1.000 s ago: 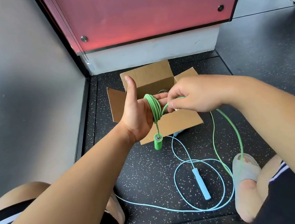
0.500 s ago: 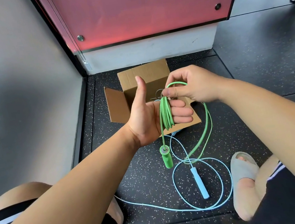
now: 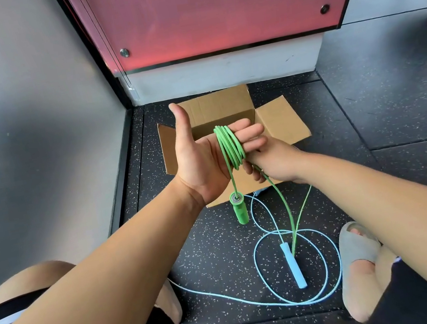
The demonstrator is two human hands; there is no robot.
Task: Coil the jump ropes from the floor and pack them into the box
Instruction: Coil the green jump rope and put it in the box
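A green jump rope (image 3: 230, 144) is wound in several turns around the straight fingers of my left hand (image 3: 200, 161), palm facing me, thumb up. One green handle (image 3: 239, 210) dangles below that palm. My right hand (image 3: 275, 162) sits just under the left fingers with its fingers curled around the free green strand, which trails down to the floor. Behind both hands an open cardboard box (image 3: 282, 121) stands on the floor. A light blue jump rope lies in loose loops on the floor, its handle (image 3: 294, 269) near my right foot.
A grey wall runs along the left and a red panel on a white base stands behind the box. My knees and a grey slipper (image 3: 357, 253) frame the blue rope on the dark speckled floor. A dark object sits at the far right edge.
My right hand has come down from above the left fingers to beneath them, carrying the green strand around. Less green rope lies on the floor.
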